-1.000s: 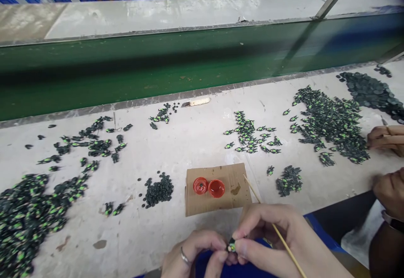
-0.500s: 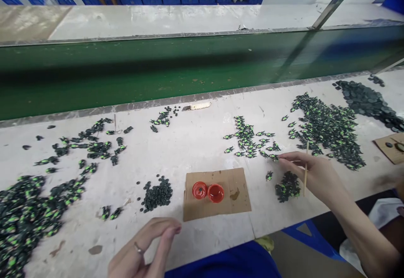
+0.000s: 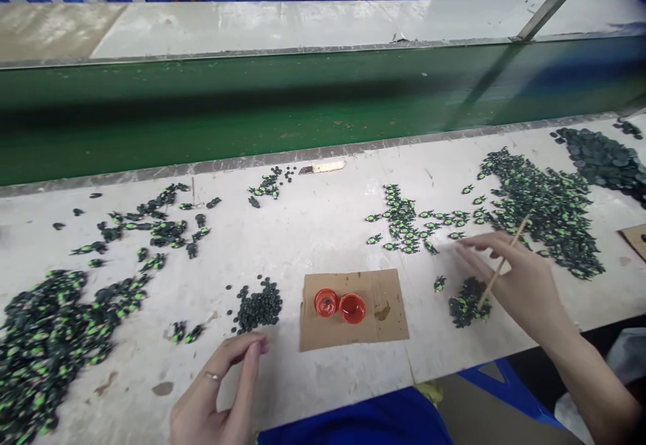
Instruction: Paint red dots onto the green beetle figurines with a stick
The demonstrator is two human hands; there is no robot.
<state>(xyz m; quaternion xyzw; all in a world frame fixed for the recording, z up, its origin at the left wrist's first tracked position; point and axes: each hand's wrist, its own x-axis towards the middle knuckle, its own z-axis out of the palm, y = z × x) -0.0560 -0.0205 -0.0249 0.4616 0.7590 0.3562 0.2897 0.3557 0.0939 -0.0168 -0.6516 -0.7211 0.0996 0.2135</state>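
My left hand (image 3: 222, 388), with a ring on one finger, is closed in a pinch just below a pile of small black discs (image 3: 260, 307). Whether anything sits between its fingertips I cannot make out. A thin wooden stick (image 3: 505, 256) is held slanting in my right hand (image 3: 525, 283). Its thumb and forefinger point at a small black-and-green figure (image 3: 457, 235) beside a loose cluster of similar figures (image 3: 401, 219). Under the stick's lower end lies a small heap of figures (image 3: 467, 303). Two red pots (image 3: 352, 308) stand on a cardboard piece (image 3: 391, 290) between my hands.
Large heaps of black-and-green figures lie at the left (image 3: 50, 344) and right (image 3: 545, 209). A pile of larger dark discs (image 3: 600, 155) is at the far right. A white-handled knife (image 3: 323, 167) lies near the table's back edge, before a green belt (image 3: 252, 108).
My left hand has moved left, closer to the disc pile. The stick in my right hand has tipped from upright to slanting. Several figures now lie right of the loose cluster. The view shifted slightly.
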